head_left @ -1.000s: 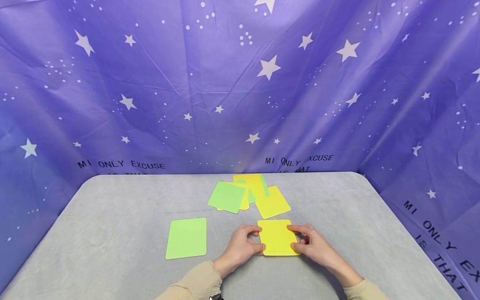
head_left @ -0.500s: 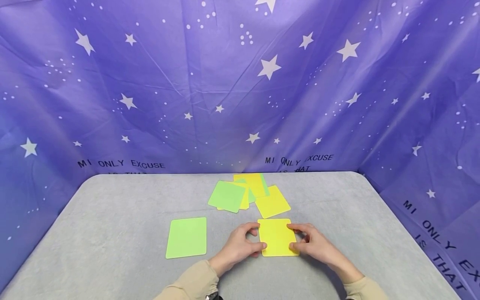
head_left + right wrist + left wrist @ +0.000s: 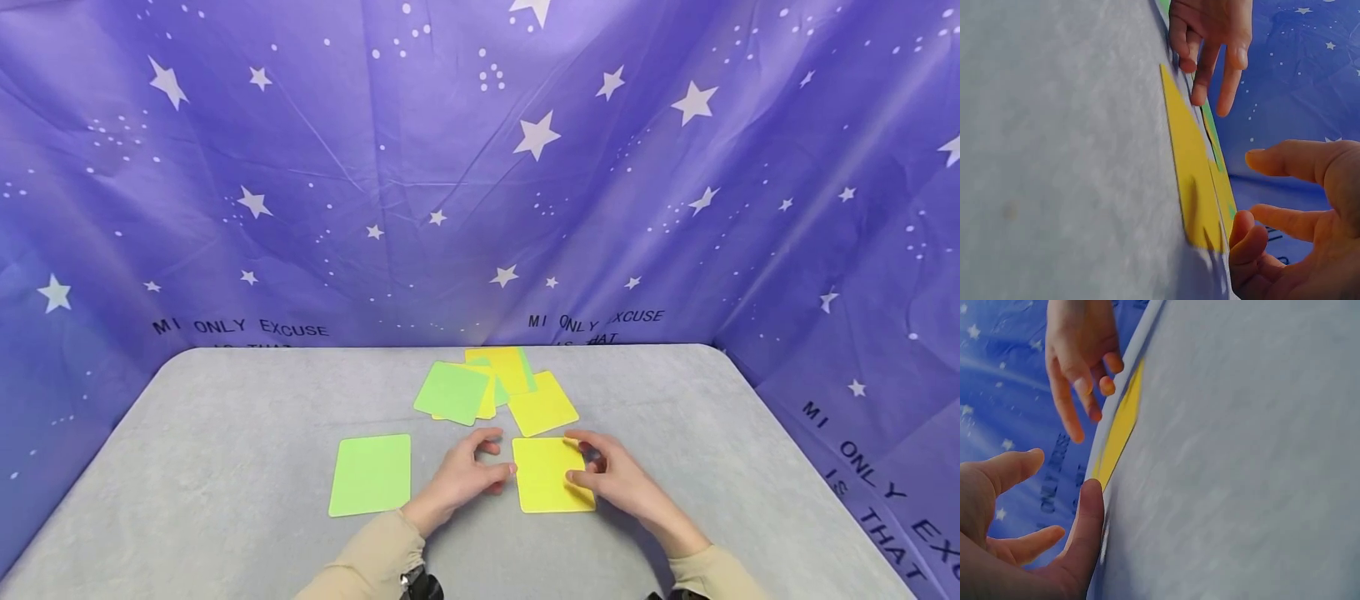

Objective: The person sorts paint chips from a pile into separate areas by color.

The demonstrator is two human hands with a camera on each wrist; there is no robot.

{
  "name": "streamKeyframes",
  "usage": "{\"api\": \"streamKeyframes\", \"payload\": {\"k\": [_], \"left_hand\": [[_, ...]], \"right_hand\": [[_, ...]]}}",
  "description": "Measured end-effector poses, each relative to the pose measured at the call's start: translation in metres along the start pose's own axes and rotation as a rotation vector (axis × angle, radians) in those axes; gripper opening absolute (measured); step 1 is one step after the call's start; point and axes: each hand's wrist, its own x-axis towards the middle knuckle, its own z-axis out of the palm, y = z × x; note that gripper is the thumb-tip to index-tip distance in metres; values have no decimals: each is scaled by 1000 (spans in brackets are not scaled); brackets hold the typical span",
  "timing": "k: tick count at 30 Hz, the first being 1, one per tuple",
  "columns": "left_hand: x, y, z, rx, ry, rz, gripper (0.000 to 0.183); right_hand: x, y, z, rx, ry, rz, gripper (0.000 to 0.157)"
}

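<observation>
A square yellow card [image 3: 546, 483] lies flat on the grey table in front of me. My left hand [image 3: 463, 473] hovers at its left edge, thumb and fingers spread and holding nothing. Over the card's right edge is my right hand [image 3: 621, 477], its fingers loosely bent with nothing between them. The right wrist view has the fingers' shadows falling on the yellow card [image 3: 1191, 181], and the hand looks lifted off it. To the left, a light green card [image 3: 371, 475] lies flat by itself.
Farther back, several overlapping cards form a loose pile: a green card [image 3: 452, 392] on the left, a yellow card [image 3: 546, 407] at the right. The grey table [image 3: 225, 433] ends at a purple star-printed curtain [image 3: 420, 167].
Both hands have let go of the yellow card. The left hand has drawn away to the left, and the right hand has lifted slightly. The card stays where it was.
</observation>
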Motion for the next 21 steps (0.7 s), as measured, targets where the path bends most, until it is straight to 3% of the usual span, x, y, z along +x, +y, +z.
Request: {"api": "streamKeyframes", "payload": {"k": [14,21], "left_hand": [[18,9,-52,-82,125,-61,66],[21,10,-75,-76,169,-40,66]], "right_hand": [[20,-17,22,133,-9,-60,59],[29,-24,31,183,-11,-73,57]]}}
